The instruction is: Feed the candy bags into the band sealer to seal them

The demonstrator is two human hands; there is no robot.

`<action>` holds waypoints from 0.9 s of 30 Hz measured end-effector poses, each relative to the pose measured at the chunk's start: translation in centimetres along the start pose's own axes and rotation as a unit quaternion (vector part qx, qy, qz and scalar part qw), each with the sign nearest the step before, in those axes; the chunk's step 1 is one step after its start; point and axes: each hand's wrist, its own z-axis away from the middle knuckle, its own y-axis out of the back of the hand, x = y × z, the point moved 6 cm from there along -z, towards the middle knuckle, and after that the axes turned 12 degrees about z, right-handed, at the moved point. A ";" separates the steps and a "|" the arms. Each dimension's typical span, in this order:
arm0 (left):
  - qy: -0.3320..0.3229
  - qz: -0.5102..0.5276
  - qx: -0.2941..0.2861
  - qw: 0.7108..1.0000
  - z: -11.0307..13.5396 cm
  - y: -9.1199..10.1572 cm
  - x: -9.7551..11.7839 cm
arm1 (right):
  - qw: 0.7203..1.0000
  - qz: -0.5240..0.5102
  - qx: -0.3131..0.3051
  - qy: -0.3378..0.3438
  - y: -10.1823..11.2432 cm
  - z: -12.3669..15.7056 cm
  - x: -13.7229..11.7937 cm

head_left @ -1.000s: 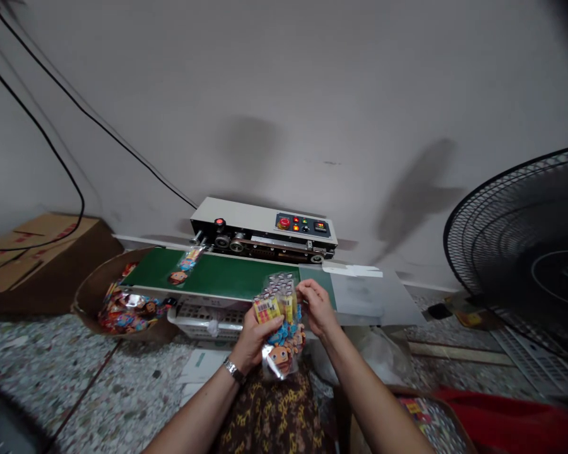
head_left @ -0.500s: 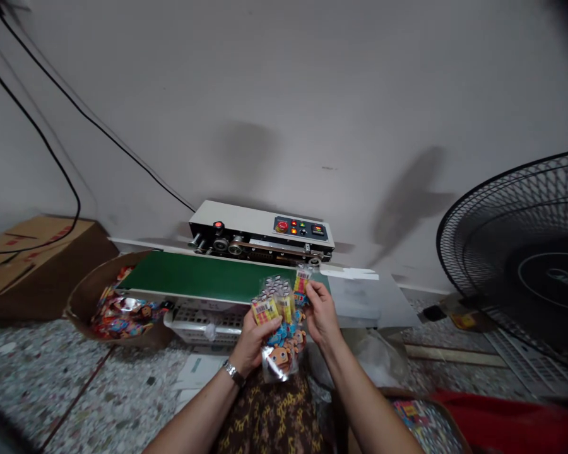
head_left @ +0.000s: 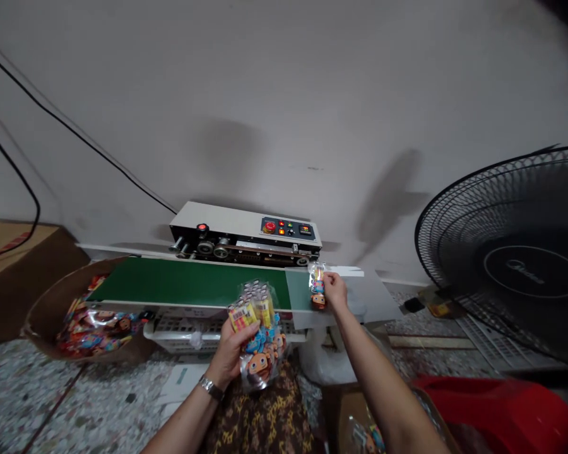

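My left hand (head_left: pixel 231 350) is closed around a fanned bunch of clear packets (head_left: pixel 260 334), each with a yellow label and a cartoon figure inside. Away to the right, my right hand (head_left: pixel 335 290) pinches the edge of a single packet (head_left: pixel 318 291). That packet lies upright over the translucent sheet (head_left: pixel 369 299) at the right end of the green conveyor belt (head_left: pixel 180 282). Its top end is close to the intake side of the band sealing machine (head_left: pixel 246 227), whose panel lights glow.
Sealed packets (head_left: pixel 101 328) fill a box (head_left: pixel 42 325) below the belt's left end. A white basket (head_left: pixel 184 340) stands under the belt. A large black fan (head_left: pixel 506 265) and a red object (head_left: pixel 497 410) are on the right. A cardboard box (head_left: pixel 23 271) sits far left.
My right hand has drawn one packet off the bunch and carried it right, onto the sheet by the sealer. My left hand still holds the bunch. The view has shifted slightly right.
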 end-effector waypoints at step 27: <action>-0.021 0.016 -0.009 1.000 -0.6 -1.2 -0.9 | 0.987 -0.095 -0.045 0.122 0.3 10.2 -10.8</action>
